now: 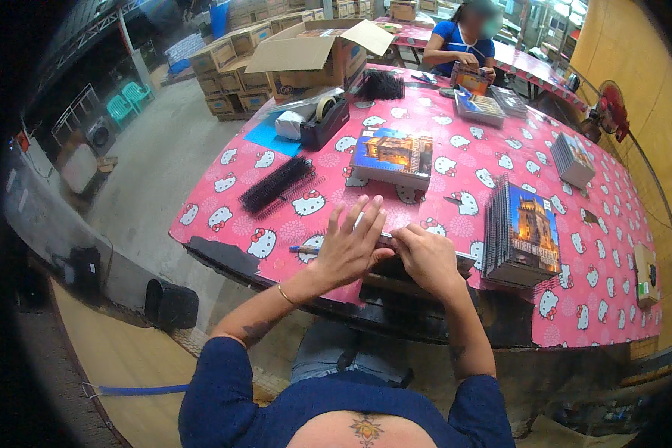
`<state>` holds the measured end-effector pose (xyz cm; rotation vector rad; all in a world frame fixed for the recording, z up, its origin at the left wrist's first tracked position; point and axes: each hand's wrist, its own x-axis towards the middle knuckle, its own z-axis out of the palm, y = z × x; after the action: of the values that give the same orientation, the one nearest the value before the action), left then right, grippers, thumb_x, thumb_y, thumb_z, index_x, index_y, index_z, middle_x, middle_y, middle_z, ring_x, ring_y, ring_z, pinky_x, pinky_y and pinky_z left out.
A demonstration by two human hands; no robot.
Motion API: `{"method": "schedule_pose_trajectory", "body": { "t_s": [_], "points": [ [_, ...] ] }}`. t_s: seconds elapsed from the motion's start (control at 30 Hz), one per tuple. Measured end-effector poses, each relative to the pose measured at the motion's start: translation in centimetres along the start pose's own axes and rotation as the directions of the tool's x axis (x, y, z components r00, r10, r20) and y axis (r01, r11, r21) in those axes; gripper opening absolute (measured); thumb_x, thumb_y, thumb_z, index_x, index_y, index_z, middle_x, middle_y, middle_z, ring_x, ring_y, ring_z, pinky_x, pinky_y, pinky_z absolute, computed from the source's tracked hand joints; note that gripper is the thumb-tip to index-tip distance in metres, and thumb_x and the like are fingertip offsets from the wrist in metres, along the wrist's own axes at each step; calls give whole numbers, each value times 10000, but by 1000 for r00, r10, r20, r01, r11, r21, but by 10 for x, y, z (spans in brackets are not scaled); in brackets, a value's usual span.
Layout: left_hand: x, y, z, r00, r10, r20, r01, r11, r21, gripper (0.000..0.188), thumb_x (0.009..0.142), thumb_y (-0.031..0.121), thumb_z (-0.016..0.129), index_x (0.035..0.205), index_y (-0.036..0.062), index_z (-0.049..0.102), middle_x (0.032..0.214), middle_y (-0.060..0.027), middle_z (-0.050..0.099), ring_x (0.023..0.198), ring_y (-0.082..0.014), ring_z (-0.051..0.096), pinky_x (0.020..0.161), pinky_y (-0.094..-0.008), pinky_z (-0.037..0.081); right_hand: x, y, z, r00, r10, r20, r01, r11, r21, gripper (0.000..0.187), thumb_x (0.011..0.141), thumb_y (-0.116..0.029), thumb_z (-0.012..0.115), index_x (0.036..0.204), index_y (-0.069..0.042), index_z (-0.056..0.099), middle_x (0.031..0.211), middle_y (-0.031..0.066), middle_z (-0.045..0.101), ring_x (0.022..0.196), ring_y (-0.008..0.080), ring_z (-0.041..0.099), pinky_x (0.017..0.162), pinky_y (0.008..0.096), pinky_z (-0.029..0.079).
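Near the table's front edge, my left hand [351, 246] lies with its fingers stretched out over a flat thing that it mostly hides. Beside it, my right hand [429, 257] is closed, thumb and fingers pinched at the edge of a thin dark item between the hands; its kind is hidden. Just beyond them is a stack of small books with a lit building on the cover [393, 153]. To the right stands a taller stack of spiral-bound notebooks [526, 231]. A blue pen [304, 249] lies left of my left hand.
Black binding coils [276, 185] lie at the left, near a tape dispenser [325, 123]. An open cardboard box [299, 60] stands at the far left. Across the pink table [493, 153], a person [459, 48] handles a notebook. More notebooks [573, 160] and a red fan [612, 108] are at the right.
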<state>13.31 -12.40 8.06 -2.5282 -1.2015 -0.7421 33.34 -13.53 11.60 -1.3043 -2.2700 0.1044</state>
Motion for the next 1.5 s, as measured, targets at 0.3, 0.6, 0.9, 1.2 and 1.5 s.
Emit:
{"method": "schedule_pose_trajectory", "body": {
  "t_s": [0.3,0.6,0.9,1.2,1.5],
  "points": [
    [-8,0,1,994,-80,-75,64,979,-191,452,1000,332,535,1365,65,537,1363,-140,575,1339,-305,482,1175,-612,95,0,2,0,1000,20,10,-20,1000,17,200,957,-258,579,990,-92,684,892,114,660,793,337,674,685,466,531],
    [35,-31,-20,965,40,261,140,761,-634,226,988,293,573,1113,123,656,1025,-81,700,1024,-277,653,1093,-598,298,1,5,-4,999,25,47,-27,998,48,242,939,-281,610,966,-51,681,915,144,657,848,351,665,737,468,532],
    [32,-26,-15,976,53,213,66,856,-513,254,907,293,696,1077,104,679,989,-66,700,956,-266,669,1124,-582,280,2,8,-5,996,12,89,-18,998,63,237,925,-266,629,958,-38,686,912,167,652,858,367,658,760,473,526],
    [40,-34,-15,973,88,214,68,776,-627,328,884,304,727,1097,57,689,1000,-118,707,996,-284,667,921,-403,484,-7,0,-20,1000,-19,1,19,1000,10,240,912,-279,644,1027,-75,694,922,138,660,863,344,664,756,452,528],
    [31,-24,-31,984,-18,179,127,773,-622,209,952,272,633,1018,82,690,934,-139,638,876,-346,645,742,-447,508,-19,15,-18,998,62,8,-62,998,-8,194,939,-272,605,999,-113,700,908,83,662,826,312,674,699,439,533]
  ]
}}
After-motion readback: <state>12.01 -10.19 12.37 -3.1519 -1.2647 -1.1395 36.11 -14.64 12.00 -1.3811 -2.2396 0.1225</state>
